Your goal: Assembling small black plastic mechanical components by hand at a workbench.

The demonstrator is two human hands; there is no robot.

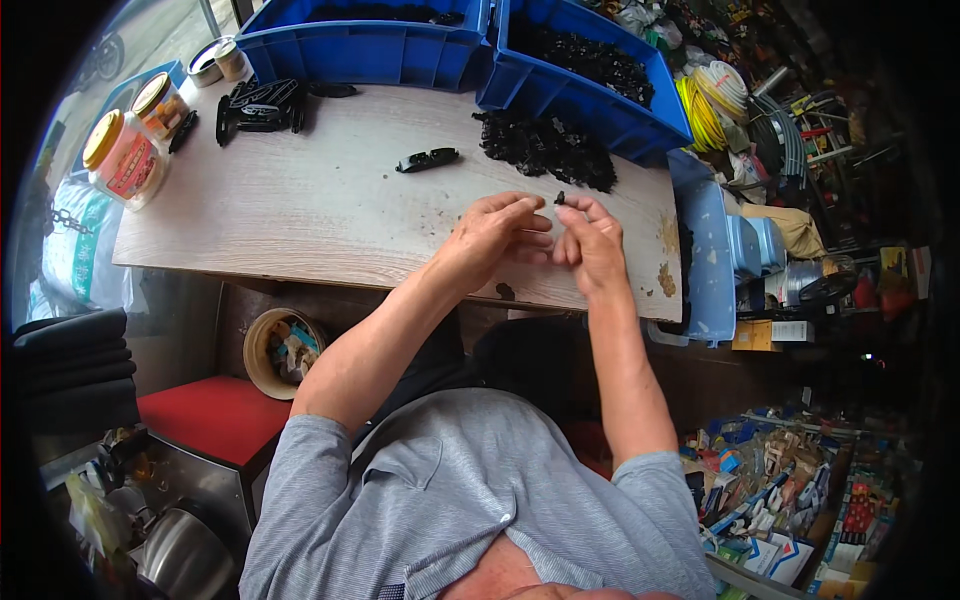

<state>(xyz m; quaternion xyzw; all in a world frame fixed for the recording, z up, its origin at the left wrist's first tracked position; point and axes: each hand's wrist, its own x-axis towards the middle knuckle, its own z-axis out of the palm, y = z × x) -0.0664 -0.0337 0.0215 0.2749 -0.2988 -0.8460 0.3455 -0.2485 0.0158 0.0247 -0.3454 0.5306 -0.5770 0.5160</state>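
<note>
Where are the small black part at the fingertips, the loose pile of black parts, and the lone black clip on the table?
small black part (560, 198), head view, its visible top above the fingertips.
pile of black parts (545, 148), head view, middle of the heap.
lone black clip (428, 160), head view, mid-body.

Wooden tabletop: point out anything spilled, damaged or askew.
The pale wooden tabletop has brownish stains near its right edge. A loose heap of small black plastic parts lies on the bare wood, outside the blue plastic bins.
</note>
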